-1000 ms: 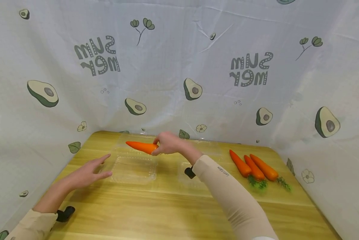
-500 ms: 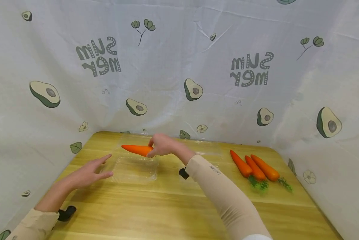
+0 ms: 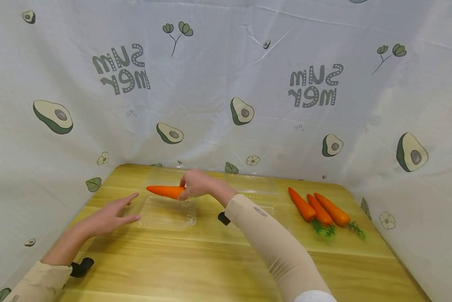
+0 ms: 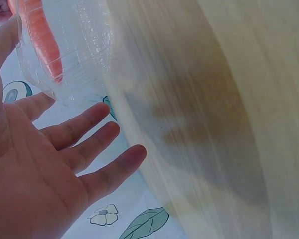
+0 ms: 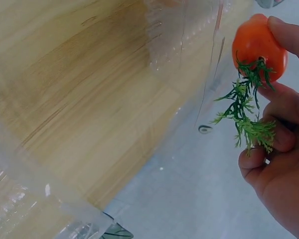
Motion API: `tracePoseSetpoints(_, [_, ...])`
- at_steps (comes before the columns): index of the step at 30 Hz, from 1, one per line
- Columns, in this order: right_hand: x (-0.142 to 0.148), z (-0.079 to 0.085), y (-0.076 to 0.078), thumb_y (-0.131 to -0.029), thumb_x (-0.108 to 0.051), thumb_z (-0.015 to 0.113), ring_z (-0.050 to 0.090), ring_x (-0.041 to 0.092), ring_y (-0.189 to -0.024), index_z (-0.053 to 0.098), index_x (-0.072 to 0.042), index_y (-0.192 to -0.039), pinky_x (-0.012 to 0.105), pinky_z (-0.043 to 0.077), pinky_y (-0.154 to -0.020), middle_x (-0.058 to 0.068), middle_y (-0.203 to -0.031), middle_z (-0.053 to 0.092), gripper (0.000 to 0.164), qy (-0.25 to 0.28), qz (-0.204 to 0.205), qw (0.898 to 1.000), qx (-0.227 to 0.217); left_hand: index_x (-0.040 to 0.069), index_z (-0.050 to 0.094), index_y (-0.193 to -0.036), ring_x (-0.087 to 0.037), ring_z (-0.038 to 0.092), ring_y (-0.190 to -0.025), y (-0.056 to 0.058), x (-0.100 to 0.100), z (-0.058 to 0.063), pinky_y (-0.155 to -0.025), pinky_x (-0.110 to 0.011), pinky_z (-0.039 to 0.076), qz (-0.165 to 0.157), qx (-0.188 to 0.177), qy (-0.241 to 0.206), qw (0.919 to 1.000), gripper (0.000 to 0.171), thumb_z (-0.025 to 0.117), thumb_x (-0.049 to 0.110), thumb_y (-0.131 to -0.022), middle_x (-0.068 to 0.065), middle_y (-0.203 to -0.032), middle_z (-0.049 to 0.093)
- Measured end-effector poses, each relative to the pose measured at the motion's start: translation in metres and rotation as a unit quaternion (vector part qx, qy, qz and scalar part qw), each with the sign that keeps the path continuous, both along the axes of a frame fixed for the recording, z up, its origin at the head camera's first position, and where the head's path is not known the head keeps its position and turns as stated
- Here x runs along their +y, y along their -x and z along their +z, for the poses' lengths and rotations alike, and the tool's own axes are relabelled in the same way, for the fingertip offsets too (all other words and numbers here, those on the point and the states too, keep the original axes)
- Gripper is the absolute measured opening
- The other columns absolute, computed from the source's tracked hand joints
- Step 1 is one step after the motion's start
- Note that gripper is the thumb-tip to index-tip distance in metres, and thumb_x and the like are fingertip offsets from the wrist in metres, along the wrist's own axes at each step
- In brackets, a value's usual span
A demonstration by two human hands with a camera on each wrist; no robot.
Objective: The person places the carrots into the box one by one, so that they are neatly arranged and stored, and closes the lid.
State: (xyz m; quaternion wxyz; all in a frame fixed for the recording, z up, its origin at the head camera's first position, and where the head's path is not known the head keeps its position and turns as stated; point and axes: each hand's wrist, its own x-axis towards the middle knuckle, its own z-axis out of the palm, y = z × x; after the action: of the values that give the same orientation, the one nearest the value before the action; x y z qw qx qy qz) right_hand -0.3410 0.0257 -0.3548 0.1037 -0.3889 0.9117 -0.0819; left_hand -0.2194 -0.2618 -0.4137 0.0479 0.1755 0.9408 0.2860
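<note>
An orange carrot (image 3: 166, 191) with a green leafy top (image 5: 251, 107) is pinched at its thick end by my right hand (image 3: 197, 183). Its pointed tip faces left. Directly beneath it, in the head view, lies a clear plastic container (image 3: 167, 212) with its lid raised behind. My left hand (image 3: 110, 216) hovers just left of that container, fingers spread and holding nothing. The left wrist view shows the palm of the left hand (image 4: 45, 164) near the container wall (image 4: 84, 45), with the carrot (image 4: 42, 42) seen through the plastic.
Three more carrots with green tops, among them a middle carrot (image 3: 319, 209), lie at the right of the wooden table (image 3: 196, 268). A second clear container, its lid (image 3: 252, 184) raised, stands partly behind the right arm. A printed curtain (image 3: 207, 84) closes off the back and sides.
My right hand has carried the carrot leftward and slightly lower, over the left container. The left hand has stayed in nearly the same place.
</note>
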Motion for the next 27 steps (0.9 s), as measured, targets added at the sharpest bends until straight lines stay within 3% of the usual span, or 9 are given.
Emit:
tracePoseSetpoints(4, [-0.004,-0.001,-0.001,-0.087,-0.039,0.077,0.062,0.013,-0.082,0.077,-0.009,-0.112,0.025,0.051,-0.074,0.001,-0.107,0.073,0.039,-0.008,0.005,1.0,0.007,0.0,0.025,-0.159,-0.054,0.042,-0.136,0.0,-0.001,-0.001,-0.103,-0.07,0.037,0.001,-0.002,-0.001,1.0,0.082,0.061,0.045,-0.1,-0.034,-0.153,0.037])
tracePoseSetpoints(8, [-0.007,-0.004,-0.001,-0.087,-0.038,0.077,0.057,0.011,-0.071,0.078,-0.012,-0.099,0.024,0.048,-0.066,-0.003,-0.09,0.072,0.029,-0.022,0.0,1.0,0.003,0.001,0.024,-0.159,-0.054,0.041,-0.136,0.001,-0.001,-0.002,-0.103,-0.07,0.037,0.001,-0.005,-0.003,1.0,0.082,0.061,0.045,-0.1,-0.034,-0.153,0.036])
tracePoseSetpoints(15, [-0.013,-0.011,-0.003,-0.085,-0.035,0.078,0.038,0.009,-0.053,0.068,-0.015,-0.072,0.023,0.031,-0.05,-0.008,-0.059,0.047,0.026,-0.045,-0.004,0.999,0.0,0.001,0.024,-0.159,-0.053,0.041,-0.136,0.003,-0.002,-0.003,-0.103,-0.069,0.037,-0.001,-0.005,-0.005,1.0,0.082,0.06,0.045,-0.1,-0.033,-0.154,0.036])
tracePoseSetpoints(21, [-0.019,-0.015,-0.006,-0.084,-0.039,0.077,0.027,0.008,-0.05,0.056,-0.018,-0.062,0.024,0.022,-0.049,-0.008,-0.056,0.032,0.037,-0.083,0.014,0.996,0.031,0.001,0.024,-0.159,-0.053,0.04,-0.137,0.002,-0.003,-0.003,-0.103,-0.069,0.038,0.0,-0.009,-0.007,0.9999,0.082,0.061,0.045,-0.1,-0.033,-0.154,0.036])
tracePoseSetpoints(27, [-0.022,-0.018,-0.008,-0.084,-0.04,0.079,0.035,0.009,-0.053,0.062,-0.018,-0.068,0.024,0.028,-0.049,-0.008,-0.059,0.042,0.033,-0.1,0.001,0.994,0.034,0.002,0.023,-0.16,-0.053,0.041,-0.137,0.003,-0.003,-0.002,-0.103,-0.068,0.038,-0.002,-0.012,0.0,0.9999,0.083,0.059,0.046,-0.1,-0.033,-0.154,0.037])
